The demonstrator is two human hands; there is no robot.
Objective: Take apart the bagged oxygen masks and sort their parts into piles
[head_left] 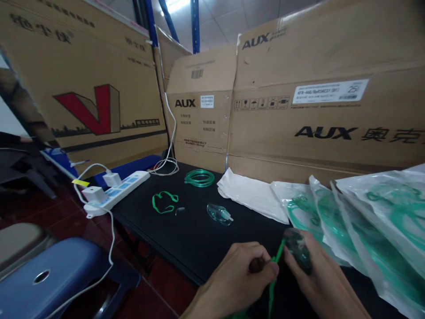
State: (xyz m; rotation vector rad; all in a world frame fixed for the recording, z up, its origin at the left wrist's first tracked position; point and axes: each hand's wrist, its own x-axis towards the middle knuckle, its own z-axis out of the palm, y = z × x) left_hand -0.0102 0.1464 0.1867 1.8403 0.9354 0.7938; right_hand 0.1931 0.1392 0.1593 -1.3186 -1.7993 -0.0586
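My left hand (237,272) is closed in a pinch on a green elastic strap (279,251). The strap's upper end meets the clear green oxygen mask (299,253), and its loose part hangs below my fingers. Wrapped around the side of that mask is my right hand (320,277). Both hands are just above the front of the black table. A second clear mask (217,214) with a white connector lies beyond them. Further left are another green strap (154,204), a small clear piece (179,210) and a coil of green tubing (200,177).
Several clear bags (368,243) with green tubing fill the right side. A white sheet or bag (250,195) lies behind. Cardboard panels (275,146) wall the back and left. A power strip (124,190) with plugs and cable sits at the left edge, above a blue stool (63,274).
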